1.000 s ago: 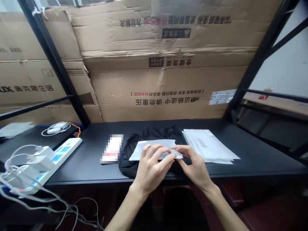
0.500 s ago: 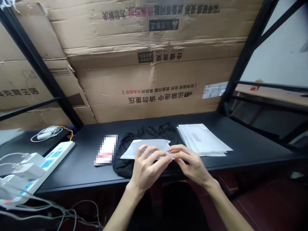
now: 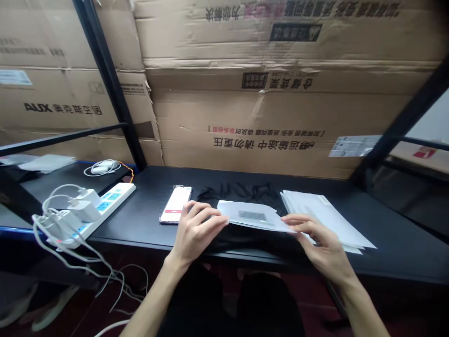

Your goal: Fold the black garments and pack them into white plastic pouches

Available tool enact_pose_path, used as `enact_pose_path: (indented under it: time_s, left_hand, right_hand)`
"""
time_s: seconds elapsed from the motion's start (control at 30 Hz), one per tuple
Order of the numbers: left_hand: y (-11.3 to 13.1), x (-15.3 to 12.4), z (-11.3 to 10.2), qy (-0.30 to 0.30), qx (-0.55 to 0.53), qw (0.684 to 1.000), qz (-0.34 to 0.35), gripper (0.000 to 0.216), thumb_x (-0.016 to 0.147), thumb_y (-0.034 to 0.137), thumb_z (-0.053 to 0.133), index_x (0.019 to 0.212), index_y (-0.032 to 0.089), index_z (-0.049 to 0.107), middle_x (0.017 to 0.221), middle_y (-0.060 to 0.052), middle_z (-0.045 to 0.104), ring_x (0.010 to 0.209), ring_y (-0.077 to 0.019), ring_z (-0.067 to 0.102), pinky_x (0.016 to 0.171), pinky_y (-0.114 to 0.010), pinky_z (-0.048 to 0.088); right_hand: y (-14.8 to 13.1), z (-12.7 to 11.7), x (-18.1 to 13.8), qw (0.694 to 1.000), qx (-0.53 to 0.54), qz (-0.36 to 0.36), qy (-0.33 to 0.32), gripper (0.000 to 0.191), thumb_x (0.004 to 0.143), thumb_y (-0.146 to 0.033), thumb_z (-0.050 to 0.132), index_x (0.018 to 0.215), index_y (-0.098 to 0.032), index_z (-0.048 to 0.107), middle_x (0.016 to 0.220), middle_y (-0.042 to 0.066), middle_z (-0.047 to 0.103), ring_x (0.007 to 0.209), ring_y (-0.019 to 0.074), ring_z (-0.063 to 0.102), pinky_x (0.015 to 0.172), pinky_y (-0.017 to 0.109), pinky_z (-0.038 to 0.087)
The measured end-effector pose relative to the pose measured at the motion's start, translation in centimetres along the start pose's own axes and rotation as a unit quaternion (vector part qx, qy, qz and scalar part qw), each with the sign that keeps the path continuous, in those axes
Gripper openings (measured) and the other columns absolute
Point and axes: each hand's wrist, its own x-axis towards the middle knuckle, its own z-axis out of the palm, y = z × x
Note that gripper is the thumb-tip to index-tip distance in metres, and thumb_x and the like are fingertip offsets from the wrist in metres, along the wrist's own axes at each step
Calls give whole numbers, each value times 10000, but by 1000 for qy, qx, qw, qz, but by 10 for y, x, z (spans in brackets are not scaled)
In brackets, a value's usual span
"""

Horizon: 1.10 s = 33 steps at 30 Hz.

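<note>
A flat white envelope-like bag (image 3: 252, 216) with a grey printed panel is held just above a crumpled black cloth (image 3: 238, 241). My left hand (image 3: 196, 231) is closed at its left end, fingertips pinching the edge. At the right end, the thumb and fingers of my right hand (image 3: 317, 241) pinch the other edge. Directly behind my right hand lies a stack of similar white bags (image 3: 326, 210). A phone (image 3: 177, 203) with a lit screen rests on the table near my left hand's fingers.
The black table (image 3: 396, 234) backs onto a large cardboard sheet (image 3: 252, 107). A white power strip (image 3: 122, 189) with several plugs and loose cables runs along the left side. Black metal posts (image 3: 114, 89) stand at both sides.
My hands have moved apart, from together at the bag's right end to one at each end. The bag now shows its printed panel. The camera view has shifted left.
</note>
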Motion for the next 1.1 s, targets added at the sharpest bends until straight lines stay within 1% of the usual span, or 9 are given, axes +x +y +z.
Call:
enact_pose_path:
  time_s: [0.13,0.23,0.37,0.53,0.67,0.83,0.93,1.03,1.1]
  left_hand:
    - [-16,-7,-10,-1,-6,1000,-23,46,994,250,759,1003,287,785,944,22,810,910,-192,686,941,-416,450]
    - [-17,-7,-12,-24,-43,997,-52,46,1002,269,748,1039,275,775,1011,-2,797,951,-195,685,940,-414,471]
    - [-4,-2,-9,-51,-95,992,-59,164,1004,281,741,1165,295,766,1178,-45,755,1084,-215,670,985,-423,499]
    - [17,2,-2,-48,-104,993,-17,116,1004,226,728,1059,307,790,1213,-39,732,1066,-206,661,963,-409,509]
    - [26,3,2,-52,-78,995,-17,191,1017,209,700,1170,300,772,1266,-55,728,1105,-225,659,984,-428,511]
    - [28,7,5,-130,-36,991,-24,178,1023,308,698,1190,260,739,1464,-84,654,1250,-293,626,1039,-485,513]
    - [31,13,6,-170,-23,985,-28,352,962,315,780,1292,243,680,1511,-102,620,1309,-319,603,1083,-501,504]
    - [37,18,9,-187,-7,982,-38,581,897,258,839,1423,225,596,1524,-126,607,1339,-331,595,1130,-513,484]
    - [39,20,13,-196,5,980,-33,633,861,202,848,1437,198,584,1548,-144,587,1366,-343,582,1166,-524,462]
  right_hand:
    - [3,-11,6,999,-8,32,-21,97,1003,-362,677,931,-308,713,1169,57,784,1101,277,750,978,443,624]
    - [0,-14,10,998,-17,58,-36,130,1006,-405,670,935,-303,705,1195,70,776,1106,279,742,951,415,629]
    - [-6,-11,11,997,-12,59,-42,138,1013,-407,660,941,-293,692,1192,73,771,1118,270,738,954,386,620]
    - [-20,-5,13,997,-10,40,-58,98,1021,-359,653,950,-296,679,1204,62,764,1139,263,727,1006,408,591]
    - [-31,-2,14,997,-2,33,-70,85,1024,-335,649,953,-294,674,1222,61,756,1169,269,718,1019,424,581]
    - [-37,0,15,996,9,22,-84,60,1032,-284,631,981,-284,663,1240,71,744,1186,268,705,1036,439,570]
    - [-39,2,16,996,14,12,-85,66,1034,-255,619,986,-278,657,1233,78,740,1179,268,704,1034,449,569]
    - [-41,5,16,996,22,-6,-86,89,1033,-215,606,1002,-282,656,1227,69,736,1170,257,707,1013,434,572]
    - [-43,7,16,996,25,-17,-87,113,1031,-189,600,1008,-287,652,1226,59,732,1162,246,709,999,417,573]
